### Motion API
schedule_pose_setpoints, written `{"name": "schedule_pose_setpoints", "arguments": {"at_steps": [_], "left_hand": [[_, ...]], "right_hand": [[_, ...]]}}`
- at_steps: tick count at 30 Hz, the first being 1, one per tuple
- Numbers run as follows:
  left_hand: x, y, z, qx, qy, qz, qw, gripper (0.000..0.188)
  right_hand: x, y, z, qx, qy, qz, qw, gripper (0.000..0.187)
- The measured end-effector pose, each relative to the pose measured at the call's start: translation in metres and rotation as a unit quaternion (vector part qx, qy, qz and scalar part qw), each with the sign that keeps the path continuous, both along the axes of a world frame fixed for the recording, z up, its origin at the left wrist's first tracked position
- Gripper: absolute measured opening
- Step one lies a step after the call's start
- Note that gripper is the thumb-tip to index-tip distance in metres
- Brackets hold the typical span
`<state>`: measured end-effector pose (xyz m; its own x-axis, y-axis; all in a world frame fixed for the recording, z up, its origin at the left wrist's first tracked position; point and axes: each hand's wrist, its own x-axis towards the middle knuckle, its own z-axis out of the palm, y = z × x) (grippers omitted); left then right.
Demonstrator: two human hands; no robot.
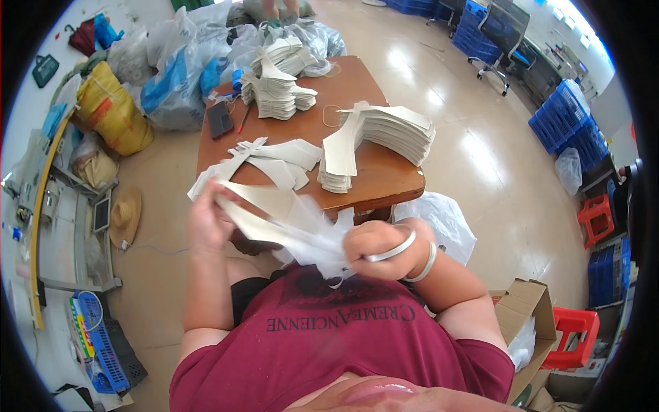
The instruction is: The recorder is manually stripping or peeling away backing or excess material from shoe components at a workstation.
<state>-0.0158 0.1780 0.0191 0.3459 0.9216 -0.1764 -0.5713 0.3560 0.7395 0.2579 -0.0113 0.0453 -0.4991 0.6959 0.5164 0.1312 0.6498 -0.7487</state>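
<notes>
My left hand (210, 221) is closed on the end of a cream cut piece (257, 223), which slants down toward my right hand. Thin white sheet material (312, 240), smeared by motion, spreads between the hands in front of my shirt. My right hand (384, 247) is a fist beside that white material. A pale curved loop (397, 251), like a scissors handle, sticks out of it; the rest of what it grips is hidden. Just beyond my left hand, several loose cream pieces (278, 161) overlap on the brown table (295, 127).
A curved stack of cream pieces (395, 134) stands at the table's right, with smaller stacks (278, 86) farther back. A dark box (220, 120) and red pen (244, 118) lie at the left. Stuffed bags (171, 86) crowd beyond. Right of me are a carton (525, 309) and red stool (573, 336).
</notes>
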Motion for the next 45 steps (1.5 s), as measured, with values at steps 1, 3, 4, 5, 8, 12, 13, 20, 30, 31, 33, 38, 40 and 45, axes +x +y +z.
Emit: {"name": "schedule_pose_setpoints", "arguments": {"at_steps": [1,3,4,5,8,12,13,20,30,31,33,38,40,45], "left_hand": [[-0.013,0.007,0.004,0.022,-0.023,0.059,0.998,0.015],[-0.046,0.022,0.015,0.050,-0.068,0.134,0.987,0.015],[-0.064,0.027,0.022,0.057,-0.093,0.146,0.983,0.016],[-0.080,0.031,0.030,0.055,-0.092,0.148,0.983,0.016],[-0.099,0.026,0.057,0.169,-0.017,0.111,0.979,0.021],[-0.059,-0.016,0.091,0.220,0.177,-0.055,0.958,0.029],[-0.043,-0.023,0.098,0.242,0.213,-0.118,0.939,0.031],[0.047,-0.080,0.127,0.184,0.231,-0.404,0.866,0.045],[0.099,-0.083,0.115,0.204,0.146,-0.516,0.819,0.042],[0.102,-0.081,0.115,0.208,0.158,-0.497,0.827,0.042],[0.105,-0.071,0.106,0.191,0.157,-0.469,0.848,0.042],[0.111,-0.045,0.091,0.152,0.147,-0.437,0.874,0.043],[0.107,-0.030,0.075,0.136,0.148,-0.432,0.879,0.051],[0.091,0.000,0.045,0.120,0.127,-0.523,0.834,0.067]], "right_hand": [[0.016,-0.007,-0.004,-0.041,0.001,-0.017,0.999,0.007],[0.049,-0.021,-0.016,-0.115,0.022,-0.050,0.992,0.012],[0.064,-0.031,-0.023,-0.147,0.040,-0.071,0.986,0.016],[0.079,-0.044,-0.032,-0.175,0.066,-0.122,0.975,0.019],[0.116,-0.087,-0.038,-0.332,0.118,-0.266,0.897,0.025],[0.124,-0.089,-0.037,-0.174,0.102,-0.249,0.947,0.029],[0.114,-0.083,-0.036,-0.116,0.136,-0.261,0.948,0.031],[0.057,-0.033,-0.040,-0.189,0.332,-0.168,0.909,0.032],[0.034,0.001,-0.099,-0.373,0.454,0.027,0.809,0.033],[0.031,0.003,-0.099,-0.370,0.448,0.093,0.808,0.031],[0.032,-0.005,-0.091,-0.394,0.426,0.070,0.812,0.033],[0.050,-0.029,-0.082,-0.398,0.467,-0.116,0.781,0.034],[0.067,-0.038,-0.075,-0.382,0.426,-0.245,0.783,0.033],[0.123,-0.062,-0.070,-0.307,0.385,-0.416,0.765,0.033]]}}
